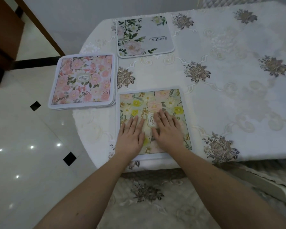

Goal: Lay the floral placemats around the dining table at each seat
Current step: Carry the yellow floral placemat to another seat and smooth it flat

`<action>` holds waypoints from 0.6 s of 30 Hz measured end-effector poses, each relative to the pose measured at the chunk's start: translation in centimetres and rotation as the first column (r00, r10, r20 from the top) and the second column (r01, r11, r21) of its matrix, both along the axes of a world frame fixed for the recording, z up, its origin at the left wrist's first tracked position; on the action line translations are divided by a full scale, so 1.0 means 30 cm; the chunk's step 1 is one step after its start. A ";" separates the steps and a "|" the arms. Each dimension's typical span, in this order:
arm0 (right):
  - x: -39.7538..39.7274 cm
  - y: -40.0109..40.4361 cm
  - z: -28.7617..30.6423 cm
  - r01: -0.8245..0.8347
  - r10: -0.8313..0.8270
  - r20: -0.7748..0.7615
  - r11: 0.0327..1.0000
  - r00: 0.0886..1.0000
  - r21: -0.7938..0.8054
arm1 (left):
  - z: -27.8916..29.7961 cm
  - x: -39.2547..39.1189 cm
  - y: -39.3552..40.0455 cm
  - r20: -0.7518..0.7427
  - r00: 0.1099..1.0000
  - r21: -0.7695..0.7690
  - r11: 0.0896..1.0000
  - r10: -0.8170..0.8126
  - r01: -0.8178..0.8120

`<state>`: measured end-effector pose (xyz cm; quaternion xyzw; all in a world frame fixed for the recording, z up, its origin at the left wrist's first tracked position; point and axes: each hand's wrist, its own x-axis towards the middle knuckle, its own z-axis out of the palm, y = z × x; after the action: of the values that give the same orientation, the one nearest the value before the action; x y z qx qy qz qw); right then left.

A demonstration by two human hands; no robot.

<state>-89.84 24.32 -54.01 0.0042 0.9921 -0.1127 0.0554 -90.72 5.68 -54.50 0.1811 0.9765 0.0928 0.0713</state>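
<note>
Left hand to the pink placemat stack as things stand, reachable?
Probably yes. The left hand lies flat on the yellow-flowered placemat, holding nothing, and the pink placemat stack sits just up and left of it at the table's edge, with nothing between them.

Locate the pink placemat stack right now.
Head view, left side: the pink placemat stack overhangs the table's left edge, left of the yellow-flowered placemat under both hands and below-left of the white "Beautiful" placemat.

The right half of the surface point(238, 90) is left bare. The left end is taken up by the white mat point(144, 37), the pink stack point(82, 81) overhanging the edge, and the yellow mat point(153, 103), with narrow gaps between.
</note>
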 end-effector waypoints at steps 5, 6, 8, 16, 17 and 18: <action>0.047 0.102 -0.001 0.037 -0.037 -0.007 0.999 0.999 0.006 | 0.001 0.030 -0.083 -0.016 1.000 0.001 1.000 -0.011 0.011; 0.057 0.122 -0.003 0.046 -0.046 -0.006 0.999 0.999 0.002 | 0.000 0.036 -0.102 -0.005 1.000 0.006 1.000 -0.007 0.007; 0.072 0.156 -0.005 0.057 -0.057 -0.001 0.998 0.998 -0.005 | 0.002 0.049 -0.133 0.004 1.000 0.013 1.000 0.007 -0.007; 0.103 0.222 0.007 0.008 -0.009 0.025 0.999 1.000 0.036 | 0.042 0.080 -0.244 0.079 0.997 -0.037 0.999 0.011 -0.008; 0.108 0.228 0.011 0.021 -0.023 0.039 0.999 0.999 0.046 | 0.049 0.080 -0.262 0.096 0.995 -0.046 0.999 0.003 0.002; 0.113 0.228 0.016 0.052 -0.056 0.057 0.996 0.997 0.066 | 0.058 0.083 -0.279 0.116 0.993 -0.054 0.999 0.006 0.000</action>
<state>-86.46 31.17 -53.53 0.0360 0.9926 -0.0821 0.0814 -88.23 -2.70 -52.76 0.1720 0.9731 0.0769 0.1329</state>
